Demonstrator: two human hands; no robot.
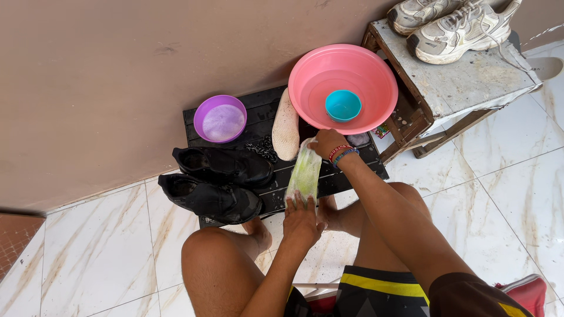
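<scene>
Black slatted tabletop [341,176] on white marble-tile floor [499,194] beside brown wall [147,76]; pale green insole [304,176] lies on it. Left hand [301,220] pressed flat, fingers spread, on insole's near end; right hand [326,144] pinches far end. Adjacent: black shoes [220,182], pink basin [343,88], purple bowl [220,118].

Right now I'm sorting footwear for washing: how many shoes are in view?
4: two black shoes, one behind the other, on the dark slatted board by the wall, and two pale sneakers on the wooden stool. Others may be out of frame.
</scene>
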